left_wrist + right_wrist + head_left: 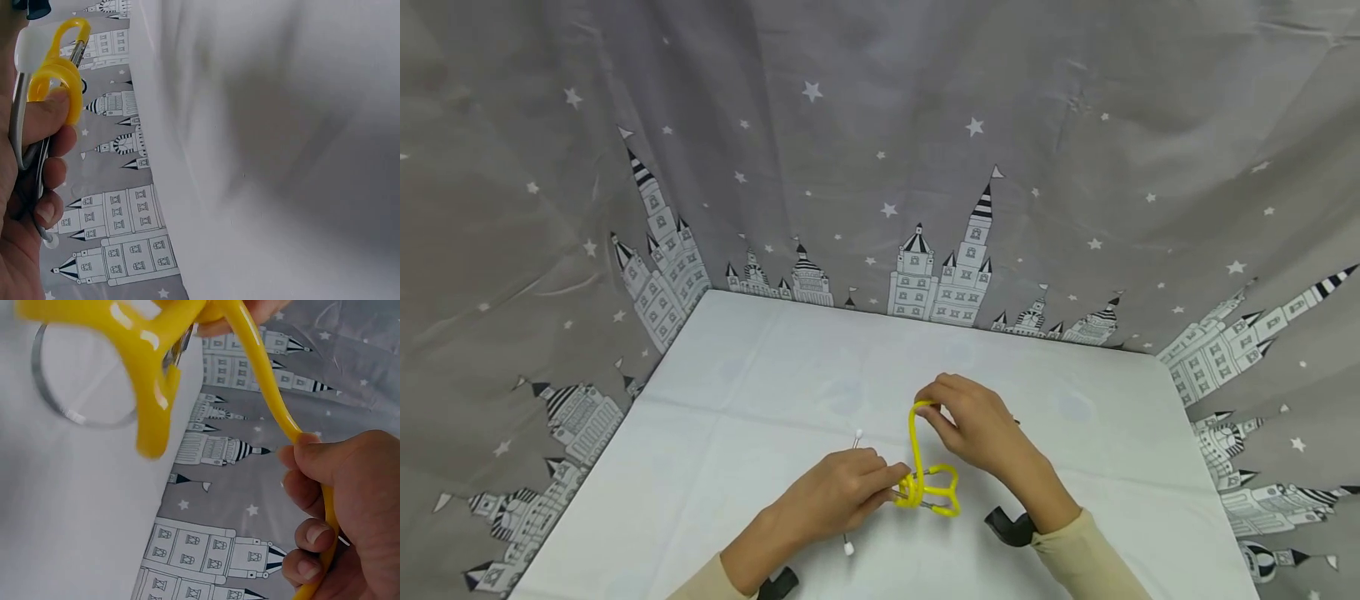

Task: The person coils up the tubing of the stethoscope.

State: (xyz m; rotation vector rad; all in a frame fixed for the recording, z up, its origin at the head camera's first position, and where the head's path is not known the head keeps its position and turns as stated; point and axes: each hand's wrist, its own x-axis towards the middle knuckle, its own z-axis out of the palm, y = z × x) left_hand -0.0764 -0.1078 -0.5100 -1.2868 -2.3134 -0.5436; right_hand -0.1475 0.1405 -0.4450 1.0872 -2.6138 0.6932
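Observation:
A stethoscope with yellow tubing [952,493], thin metal ear tubes [17,119] and white ear tips [34,50] is held between both hands over the white table. My left hand [850,487] grips the metal ear tubes, thumb pressed near a yellow coil [74,81] wound round them. The white tips stick out on either side of that hand. My right hand [973,417] is raised higher and to the right, pinching the loose length of yellow tube [265,381]. From there the tube runs down to the coil. Its far end is hidden in the right palm.
A white cloth-like surface [760,375] covers the table. Behind and along the sides hangs a grey curtain [850,167] printed with castles and stars. Black wrist mounts [1009,527] sit below the forearms.

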